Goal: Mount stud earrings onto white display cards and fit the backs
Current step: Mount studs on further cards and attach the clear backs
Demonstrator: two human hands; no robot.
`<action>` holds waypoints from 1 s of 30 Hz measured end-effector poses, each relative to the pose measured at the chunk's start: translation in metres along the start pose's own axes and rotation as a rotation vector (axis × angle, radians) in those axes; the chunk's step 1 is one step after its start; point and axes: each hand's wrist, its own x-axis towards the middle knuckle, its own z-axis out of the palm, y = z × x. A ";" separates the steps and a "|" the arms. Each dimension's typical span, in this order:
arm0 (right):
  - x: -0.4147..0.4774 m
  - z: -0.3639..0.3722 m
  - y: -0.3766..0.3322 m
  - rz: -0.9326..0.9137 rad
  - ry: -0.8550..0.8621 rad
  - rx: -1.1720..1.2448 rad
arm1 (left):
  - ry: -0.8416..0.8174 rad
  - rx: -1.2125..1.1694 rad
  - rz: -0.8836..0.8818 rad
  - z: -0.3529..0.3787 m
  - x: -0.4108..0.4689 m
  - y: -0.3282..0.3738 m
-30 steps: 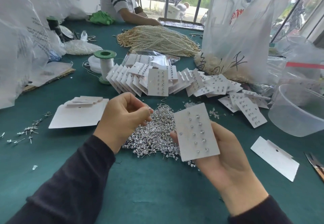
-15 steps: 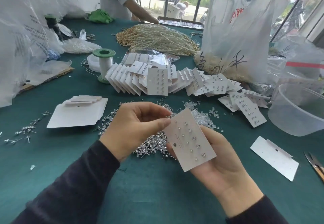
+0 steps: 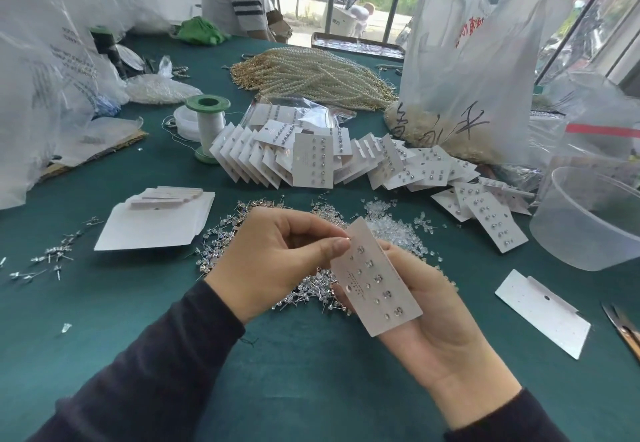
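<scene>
Most of the view is taken up by the desk [image 3: 304, 379], covered in dark green felt-looking cloth. At the far right a big milky plastic bag [image 3: 485, 71] is stood up, with red print and black brush-style characters on it, neither of which can be properly read. Crinkly clear bags [image 3: 41, 78] are piled on the left; their small dark print is too blurred to make out. A heap of glossy pearl strands [image 3: 311, 74] with gold ends is laid at the back, and a round translucent tub [image 3: 588, 223] is parked on the right.

Finished cards [image 3: 311, 161] are fanned out in a long overlapping row mid-desk, with a green-flanged spool [image 3: 206, 126] just beside them. Blank cards [image 3: 156, 223] are stacked to the left.

The loose studs [image 3: 235, 244], shiny with thin metal posts, are heaped under the hands, touching a mound of clear rubbery backs [image 3: 394, 230].

The display card [image 3: 375, 279], matte white and rectangular, is gripped tilted in the right hand [image 3: 433, 320] above that heap. 2 columns of studs are already seated in it, plus a dotted logo too tiny to read. The left hand [image 3: 273, 261] is pinched at the card's top corner, thumb and forefinger closed on a single stud [image 3: 348, 239], seen only as a glint.
</scene>
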 end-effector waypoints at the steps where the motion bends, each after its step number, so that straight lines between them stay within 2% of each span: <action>1: 0.000 0.000 0.000 -0.004 0.004 -0.015 | -0.002 0.004 0.004 0.000 0.000 0.001; 6: -0.001 0.003 0.003 -0.112 0.072 -0.198 | 0.036 0.014 -0.023 -0.001 0.000 -0.002; 9: -0.003 0.005 0.008 -0.310 0.196 -0.492 | 0.032 0.044 -0.025 -0.001 0.000 -0.003; 12: -0.001 0.005 0.013 -0.543 0.253 -0.687 | 0.014 0.047 -0.045 0.000 0.001 -0.006; 16: 0.002 0.008 0.017 -0.831 0.357 -1.067 | 0.004 -0.060 -0.161 0.002 0.000 -0.006; 20: 0.002 0.009 0.014 -0.968 0.337 -1.164 | 0.110 -0.300 -0.307 0.002 0.000 -0.005; 23: 0.006 -0.003 0.002 -0.926 0.449 -1.199 | 0.254 -0.346 -0.446 -0.002 0.004 -0.007; 27: 0.015 -0.028 0.000 -0.505 0.503 -1.611 | 0.281 -0.420 -0.550 -0.005 0.005 -0.011; 30: 0.018 -0.034 0.001 -0.436 0.483 -1.640 | 0.268 -0.479 -0.587 -0.006 0.005 -0.011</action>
